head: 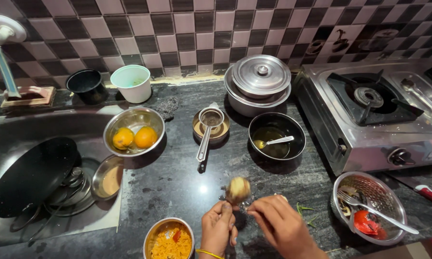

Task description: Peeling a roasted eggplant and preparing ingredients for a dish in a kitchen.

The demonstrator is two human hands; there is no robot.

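While the left hand (219,226) grips a pale peeled vegetable (238,189) in closed fingers above the dark stone surface (177,182), the right hand (279,221) pinches at its lower edge. Open room lies ahead, bounded by a strainer (210,120), black bowl (276,135), stove (369,115) and sink (43,158); a bowl of orange food (169,240) sits just left of the hands

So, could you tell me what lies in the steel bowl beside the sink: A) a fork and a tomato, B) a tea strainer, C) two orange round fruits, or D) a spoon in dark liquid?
C: the steel bowl by the sink holds two orange fruits.
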